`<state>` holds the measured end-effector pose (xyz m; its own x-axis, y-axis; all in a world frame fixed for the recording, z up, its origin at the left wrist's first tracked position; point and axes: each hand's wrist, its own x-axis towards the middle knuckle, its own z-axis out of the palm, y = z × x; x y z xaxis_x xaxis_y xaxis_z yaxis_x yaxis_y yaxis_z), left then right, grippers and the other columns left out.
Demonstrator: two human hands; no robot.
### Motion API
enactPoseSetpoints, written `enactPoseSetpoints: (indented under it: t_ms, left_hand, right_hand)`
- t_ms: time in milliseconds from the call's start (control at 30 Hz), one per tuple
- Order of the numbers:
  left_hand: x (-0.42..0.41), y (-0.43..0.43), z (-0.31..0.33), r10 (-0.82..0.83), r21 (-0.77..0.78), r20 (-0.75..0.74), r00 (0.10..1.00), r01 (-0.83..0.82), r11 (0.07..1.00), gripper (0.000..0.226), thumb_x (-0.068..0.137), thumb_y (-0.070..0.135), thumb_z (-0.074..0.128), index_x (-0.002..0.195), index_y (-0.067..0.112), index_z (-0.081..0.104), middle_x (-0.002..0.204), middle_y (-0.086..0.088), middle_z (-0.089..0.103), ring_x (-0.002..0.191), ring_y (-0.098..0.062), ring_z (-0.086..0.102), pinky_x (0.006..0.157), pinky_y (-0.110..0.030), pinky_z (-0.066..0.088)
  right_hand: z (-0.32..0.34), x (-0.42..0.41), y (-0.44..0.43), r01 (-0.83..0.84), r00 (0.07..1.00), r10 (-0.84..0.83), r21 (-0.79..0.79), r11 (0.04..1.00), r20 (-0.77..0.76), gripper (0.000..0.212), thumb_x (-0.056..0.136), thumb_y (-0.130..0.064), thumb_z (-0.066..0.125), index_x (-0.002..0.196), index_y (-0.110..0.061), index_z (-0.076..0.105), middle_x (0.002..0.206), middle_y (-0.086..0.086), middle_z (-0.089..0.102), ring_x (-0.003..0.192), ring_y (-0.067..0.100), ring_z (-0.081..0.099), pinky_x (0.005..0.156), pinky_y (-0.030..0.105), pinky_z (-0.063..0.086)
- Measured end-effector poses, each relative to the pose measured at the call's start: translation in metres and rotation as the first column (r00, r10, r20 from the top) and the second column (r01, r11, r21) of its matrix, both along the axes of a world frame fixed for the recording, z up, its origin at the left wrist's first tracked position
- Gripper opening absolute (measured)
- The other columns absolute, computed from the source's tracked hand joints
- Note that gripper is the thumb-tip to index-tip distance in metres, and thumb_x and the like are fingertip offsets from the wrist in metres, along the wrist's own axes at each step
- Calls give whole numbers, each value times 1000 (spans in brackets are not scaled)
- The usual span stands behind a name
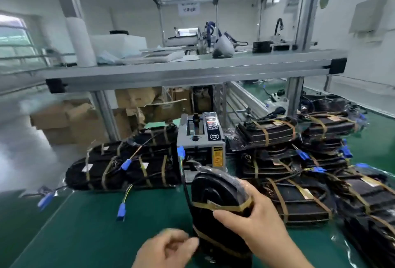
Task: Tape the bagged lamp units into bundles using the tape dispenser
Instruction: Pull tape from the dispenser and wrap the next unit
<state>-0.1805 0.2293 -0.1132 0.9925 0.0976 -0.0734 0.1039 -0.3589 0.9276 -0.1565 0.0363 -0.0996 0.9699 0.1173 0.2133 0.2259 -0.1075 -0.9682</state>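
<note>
The grey tape dispenser (201, 139) stands at the middle of the green worktop (85, 225). Directly in front of it, nearer the person, a bundle of bagged lamp units (213, 191) is held upright on its edge, black inside clear plastic.

The right hand (252, 218) has this bundle in its grip. Its fingers wrap the right side and its thumb lies across the upper tape band (224, 207), a brownish strip running round the bundle. A lower tape band (220, 246) crosses the bundle closer to the worktop.

The left hand (166, 248) is in front of the dispenser and left of the bundle. Its fingers are curled, and their tips are at the bundle's left edge by the lower band. The hand is blurred, so I cannot tell whether its grip pinches the tape or only touches it.

Left of the dispenser lie taped bundles (128, 167) side by side, with a wire ending in a blue connector (121, 212) trailing toward the person. Right of the dispenser, more stacked bundles (299, 161) are piled in layers. Above and behind the dispenser runs an aluminium-framed shelf (181, 69).
</note>
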Motion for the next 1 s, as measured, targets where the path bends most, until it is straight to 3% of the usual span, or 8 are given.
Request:
enactPoseSetpoints:
  t_ms: [67, 133, 233, 333, 433, 567, 767, 1000]
  left_hand:
    - [4, 8, 9, 39, 16, 234, 972, -44, 999, 14, 69, 32, 87, 75, 34, 74, 71, 12, 69, 62, 1, 60, 63, -5, 43]
    - [8, 11, 27, -67, 136, 511, 857, -4, 991, 19, 77, 44, 80, 92, 44, 69, 87, 14, 65, 81, -2, 64, 74, -5, 43]
    - [22, 5, 52, -276, 343, 682, 677, 37, 938, 34, 81, 48, 67, 114, 41, 63, 109, 21, 56, 107, -2, 58, 91, -5, 37]
    - [39, -1, 70, -448, 454, 658, 606, 155, 877, 41, 83, 44, 66, 122, 31, 65, 118, 22, 52, 120, -9, 51, 101, -13, 35]
    - [53, 0, 81, -600, 473, 570, 562, 373, 798, 21, 82, 32, 74, 103, 30, 75, 107, 17, 61, 109, -14, 59, 92, -20, 45]
    - [65, 1, 86, -700, 460, 479, 530, 528, 714, 13, 80, 29, 78, 93, 28, 78, 99, 10, 66, 98, -15, 65, 83, -25, 51]
    - [71, -9, 85, -708, 482, 518, 481, 520, 705, 10, 89, 23, 68, 81, 19, 72, 86, 10, 63, 82, -15, 65, 71, -24, 51]
    - [73, -25, 87, -669, 536, 597, 442, 400, 743, 19, 94, 31, 55, 80, 20, 61, 83, 14, 56, 76, -12, 59, 66, -26, 48]
  right_hand:
    - [-2, 5, -1, 0, 1000, 1, -36, 999, 21, 52, 63, -19, 83, 106, -43, 69, 100, -15, 77, 94, 0, 71, 76, 5, 47]
    - [-4, 10, -2, -22, 999, 24, -56, 998, 36, 54, 60, -19, 84, 110, -35, 68, 102, -12, 77, 98, 2, 71, 80, 6, 47]
    - [-7, 13, -4, -67, 997, 70, -78, 995, 29, 62, 56, -26, 86, 115, -30, 66, 108, -8, 76, 103, 7, 71, 88, 12, 49]
    - [-6, 14, -5, -110, 993, 112, -69, 991, 21, 63, 58, -19, 88, 116, -32, 68, 115, -4, 74, 111, 12, 68, 97, 21, 50]
    - [-3, 13, -6, -174, 985, 174, -85, 981, -5, 61, 62, -13, 86, 112, -41, 66, 112, -2, 74, 109, 12, 69, 91, 21, 51]
    - [1, 13, -11, -212, 977, 209, -63, 975, -49, 60, 70, -5, 84, 118, -34, 64, 112, -2, 74, 111, 12, 68, 90, 18, 49]
    - [10, 11, -9, -269, 963, 265, -85, 959, -52, 60, 76, -1, 79, 127, -29, 64, 120, 3, 71, 119, 19, 65, 107, 38, 46]
    - [26, 11, -14, -322, 947, 314, -182, 929, -71, 53, 81, -9, 77, 125, -35, 64, 105, -10, 73, 104, 6, 69, 92, 21, 49]
